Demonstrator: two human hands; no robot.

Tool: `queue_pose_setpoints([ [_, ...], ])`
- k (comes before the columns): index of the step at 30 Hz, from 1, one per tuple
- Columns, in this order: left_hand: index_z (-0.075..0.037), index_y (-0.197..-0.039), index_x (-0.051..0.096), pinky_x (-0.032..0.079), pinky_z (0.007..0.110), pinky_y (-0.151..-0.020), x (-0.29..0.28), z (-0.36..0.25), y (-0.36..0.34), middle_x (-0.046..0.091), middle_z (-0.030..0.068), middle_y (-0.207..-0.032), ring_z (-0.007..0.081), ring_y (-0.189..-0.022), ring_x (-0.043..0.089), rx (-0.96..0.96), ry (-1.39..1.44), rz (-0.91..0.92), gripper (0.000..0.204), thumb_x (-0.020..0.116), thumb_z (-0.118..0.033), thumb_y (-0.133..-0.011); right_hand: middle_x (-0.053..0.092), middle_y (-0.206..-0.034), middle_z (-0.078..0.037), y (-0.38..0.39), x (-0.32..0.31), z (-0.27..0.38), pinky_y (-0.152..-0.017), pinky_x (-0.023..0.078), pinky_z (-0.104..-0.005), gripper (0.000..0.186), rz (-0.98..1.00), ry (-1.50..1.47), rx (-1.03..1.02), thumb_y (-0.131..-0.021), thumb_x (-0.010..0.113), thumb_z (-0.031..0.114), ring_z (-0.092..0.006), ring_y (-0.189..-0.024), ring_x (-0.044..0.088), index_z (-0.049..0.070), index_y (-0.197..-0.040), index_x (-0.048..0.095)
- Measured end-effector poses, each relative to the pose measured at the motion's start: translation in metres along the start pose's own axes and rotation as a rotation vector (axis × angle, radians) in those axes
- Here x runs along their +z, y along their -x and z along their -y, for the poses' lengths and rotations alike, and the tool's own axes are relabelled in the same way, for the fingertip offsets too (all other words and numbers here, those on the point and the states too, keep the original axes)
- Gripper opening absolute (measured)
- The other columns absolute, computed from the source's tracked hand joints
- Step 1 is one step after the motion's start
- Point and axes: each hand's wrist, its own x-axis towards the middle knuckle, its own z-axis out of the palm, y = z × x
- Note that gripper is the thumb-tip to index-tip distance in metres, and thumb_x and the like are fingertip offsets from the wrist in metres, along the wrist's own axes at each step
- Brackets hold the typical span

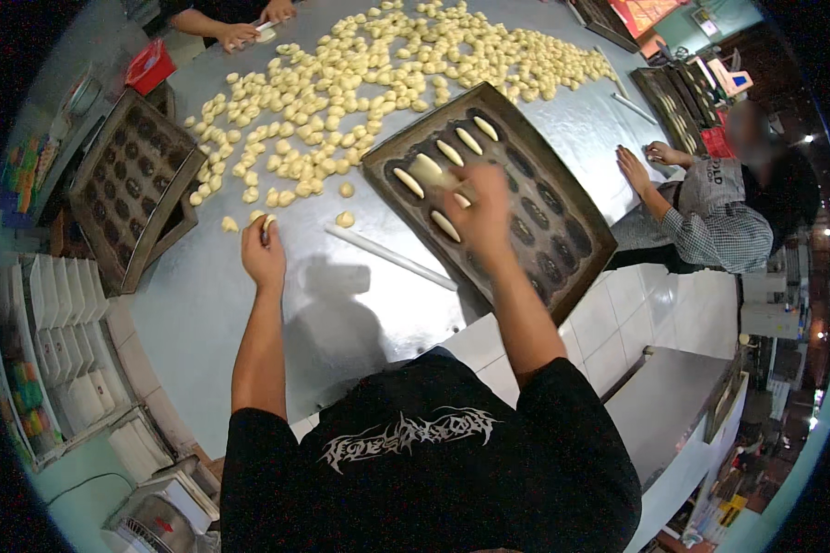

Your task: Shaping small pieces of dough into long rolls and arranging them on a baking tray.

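Reaches forward with both bare arms over a metal table point(189, 309); pinches a small dough piece point(268, 221) in the left hand point(264, 256), with thumb and fingertips clamped on it, near the table's left part, just beside a lone dough lump point(230, 224); holds the right hand point(482, 210) over a dark baking tray point(583, 284), blurred by motion; cannot tell from the blur the state of the right fingers, nor any hold on the pale smear point(426, 170) just left of them; has six slim dough rolls point(409, 182) visible in the tray, toward its far and left sides, about the right hand, with dark oval marks across the rest; has the tray set aslant on the table, its near corner jutting past the edge in this view; has a white rod point(392, 258) lying aslant between left hand and tray, and two dough balls point(344, 219) near its far end; faces a wide spread of pale dough balls point(314, 120) beyond; has another marked tray point(120, 269) at the left, near a red container point(149, 66); has a co-worker's hands point(240, 35) at the far edge, on a pale stick point(266, 29), and another co-worker in checked sleeves point(724, 241) at the right, with one hand point(633, 170) at the table.
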Motion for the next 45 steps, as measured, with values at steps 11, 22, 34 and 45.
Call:
queue_pose_setpoints([
  [11,0.000,-0.110,0.065,0.046,0.027,-0.069,-0.032,-0.005,0.065,0.056,0.0055,-0.097,0.0127,-0.078,0.054,0.016,0.112,-0.140,0.019,0.063,-0.009,-0.093,0.063,-0.092,-0.018,0.040,-0.045,-0.203,-0.077,0.051,-0.0474,0.027,0.389,0.468,0.179,-0.074,0.073,0.018,-0.0389,-0.085,0.062,0.005,-0.096,0.064],
  [22,-0.005,-0.111,0.068,0.048,0.031,-0.082,-0.079,-0.002,0.140,0.055,0.0086,-0.108,0.0214,-0.094,0.055,-0.023,-0.017,-0.092,0.023,0.065,-0.004,-0.089,0.066,-0.087,-0.018,0.022,-0.005,-0.188,-0.072,0.052,-0.0435,0.019,0.471,0.287,0.331,-0.079,0.073,0.018,-0.0347,-0.081,0.066,0.004,-0.092,0.072],
  [34,-0.005,-0.101,0.070,0.049,0.043,-0.088,-0.093,-0.040,0.154,0.070,0.0090,-0.105,0.0292,-0.096,0.064,0.356,0.051,0.228,0.021,0.073,-0.007,-0.081,0.062,-0.096,-0.017,0.071,-0.001,0.023,-0.080,0.048,-0.0437,0.019,0.404,-0.090,-0.018,-0.079,0.069,0.011,-0.0375,-0.091,0.059,0.003,-0.095,0.063],
  [45,-0.013,-0.126,0.063,0.022,0.059,-0.113,-0.086,-0.041,0.169,0.052,0.0069,-0.142,0.0258,-0.137,0.042,0.641,-0.256,0.377,0.039,0.064,-0.016,-0.087,0.062,-0.117,-0.014,0.184,0.025,0.102,-0.088,0.047,-0.0439,0.034,0.581,-0.124,-0.136,-0.083,0.064,0.012,-0.0328,-0.110,0.058,0.004,-0.116,0.062],
])
